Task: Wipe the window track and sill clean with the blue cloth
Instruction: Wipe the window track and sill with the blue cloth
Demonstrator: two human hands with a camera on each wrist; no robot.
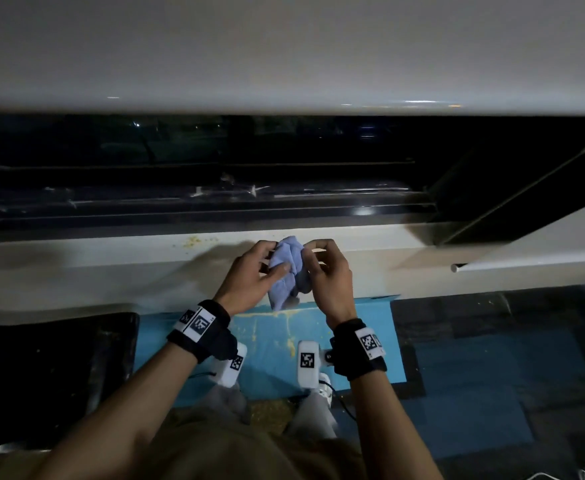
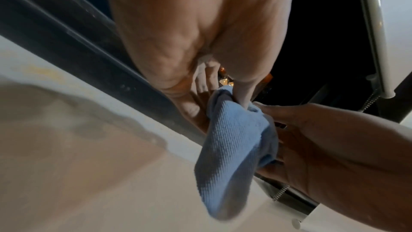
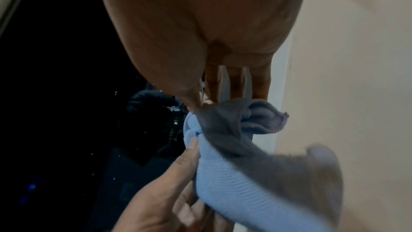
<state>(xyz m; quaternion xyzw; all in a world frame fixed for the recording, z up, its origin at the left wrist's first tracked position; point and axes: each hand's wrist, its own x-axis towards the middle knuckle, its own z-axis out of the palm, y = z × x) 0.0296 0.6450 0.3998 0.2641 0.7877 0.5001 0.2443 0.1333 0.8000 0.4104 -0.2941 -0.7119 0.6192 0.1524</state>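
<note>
Right now the cloth (image 1: 289, 268) is bunched up in the air between both hands, just above the near edge of the sill (image 1: 370, 244) and touching neither sill nor track. The left hand (image 1: 249, 278) has its thumb laid across the cloth's front with the fingers curled behind it; the right hand (image 1: 329, 271) pinches the cloth's right side between thumb and curled fingers. Both grips are thus closed on the fabric, probably to fold or gather it into a pad that fits the groove. Beyond the hands, the dark track (image 1: 197, 202) runs left to right along the far side of the sill and shows pale scuffs or debris. Yellowish crumbs (image 1: 194, 241) lie on the sill to the left of the hands, so wiping there looks not yet done.
</note>
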